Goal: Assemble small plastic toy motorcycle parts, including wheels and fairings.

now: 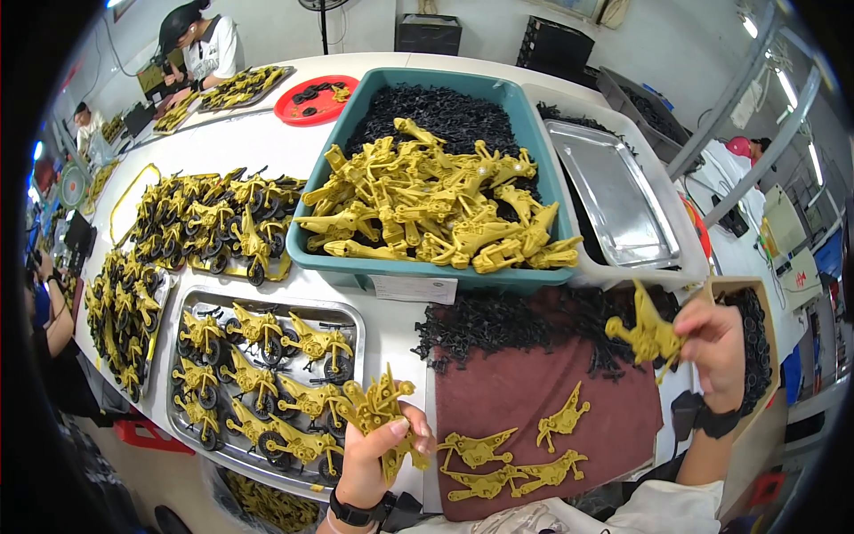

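My left hand is closed round a bunch of yellow plastic toy motorcycle bodies, near the right edge of a metal tray. Out to the right, my right hand pinches a single yellow toy motorcycle body above a brown cloth. Several more yellow bodies lie flat on the cloth between my hands. Along the cloth's far edge is a heap of small black parts. The metal tray carries rows of yellow bodies fitted with black wheels and handlebars.
A teal bin heaped with yellow bodies and black parts stands ahead. Right of it, an empty metal tray rests in a white tub. Piled toy motorcycles cover the left side. A red plate lies farther back, and a person works there.
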Available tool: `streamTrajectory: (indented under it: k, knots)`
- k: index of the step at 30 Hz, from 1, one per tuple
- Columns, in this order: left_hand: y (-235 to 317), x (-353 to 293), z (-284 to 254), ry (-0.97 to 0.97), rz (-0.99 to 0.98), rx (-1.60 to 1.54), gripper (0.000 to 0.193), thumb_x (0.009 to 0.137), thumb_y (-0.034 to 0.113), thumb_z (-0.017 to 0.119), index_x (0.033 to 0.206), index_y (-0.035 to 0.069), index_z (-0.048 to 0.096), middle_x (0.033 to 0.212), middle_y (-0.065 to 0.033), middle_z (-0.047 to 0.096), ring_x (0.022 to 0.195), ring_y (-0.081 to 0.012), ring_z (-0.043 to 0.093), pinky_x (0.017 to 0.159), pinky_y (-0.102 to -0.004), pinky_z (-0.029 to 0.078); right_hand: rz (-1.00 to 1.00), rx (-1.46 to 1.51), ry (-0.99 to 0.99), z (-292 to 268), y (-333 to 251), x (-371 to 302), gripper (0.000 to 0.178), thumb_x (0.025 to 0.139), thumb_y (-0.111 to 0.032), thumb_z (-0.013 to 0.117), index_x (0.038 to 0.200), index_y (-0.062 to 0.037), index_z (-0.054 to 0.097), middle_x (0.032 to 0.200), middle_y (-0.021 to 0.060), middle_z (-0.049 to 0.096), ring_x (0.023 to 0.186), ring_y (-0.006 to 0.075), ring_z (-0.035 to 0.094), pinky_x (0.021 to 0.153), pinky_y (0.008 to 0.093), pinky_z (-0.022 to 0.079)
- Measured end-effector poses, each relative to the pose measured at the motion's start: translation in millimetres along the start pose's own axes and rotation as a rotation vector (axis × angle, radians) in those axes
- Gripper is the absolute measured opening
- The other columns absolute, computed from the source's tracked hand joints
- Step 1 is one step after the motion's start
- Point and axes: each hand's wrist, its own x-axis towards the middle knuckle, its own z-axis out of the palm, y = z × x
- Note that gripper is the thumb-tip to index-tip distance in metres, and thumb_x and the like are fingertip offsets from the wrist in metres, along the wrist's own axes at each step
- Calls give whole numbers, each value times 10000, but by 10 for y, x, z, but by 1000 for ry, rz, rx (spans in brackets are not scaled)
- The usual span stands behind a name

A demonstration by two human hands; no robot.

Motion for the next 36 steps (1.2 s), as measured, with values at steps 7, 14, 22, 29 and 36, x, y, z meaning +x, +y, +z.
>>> streamTrajectory:
  k: [7, 14, 22, 29, 36]
  knots:
    - [-77, -103, 120, 95, 249, 147, 223, 863, 143, 610, 1014, 8, 518, 779, -30, 558, 626, -128, 522, 565, -305, 437, 230, 94, 121, -10, 176, -826, 201, 678, 49, 770, 873, 36, 723, 801, 97, 636, 673, 146, 611, 622, 246, 486]
    - [-117, -430, 204, -75, 223, 159, 150, 911, 191, 539, 854, 77, 460, 720, 36, 435, 546, -86, 400, 528, -265, 378, 350, -567, 131, 69, 129, -1098, 180, 656, -6, 777, 822, 22, 713, 683, 75, 621, 584, 119, 584, 544, 251, 436]
    - [-248, -626, 80, -112, 207, 175, 562, 931, 167, 520, 1431, 48, 294, 712, 18, 405, 562, -75, 397, 525, -255, 376, 401, -714, 71, 242, 620, -1059, 227, 642, -155, 807, 751, 2, 686, 669, 120, 627, 612, 278, 625, 599, 364, 475]
    - [-343, -674, 196, -35, 162, 172, 239, 909, 157, 492, 1107, 41, 425, 740, 4, 415, 574, -87, 404, 531, -265, 373, 262, -940, 70, 367, 1005, -807, 252, 739, -255, 768, 816, -31, 681, 780, 118, 644, 755, 323, 625, 686, 416, 491]
    - [-391, -696, 248, 25, 204, 210, 166, 903, 160, 478, 1011, 46, 425, 773, -5, 420, 603, -93, 404, 547, -274, 379, -215, -870, -112, 432, 1031, -752, 335, 727, -100, 737, 1048, -71, 646, 1056, 90, 599, 977, 288, 574, 831, 401, 468]
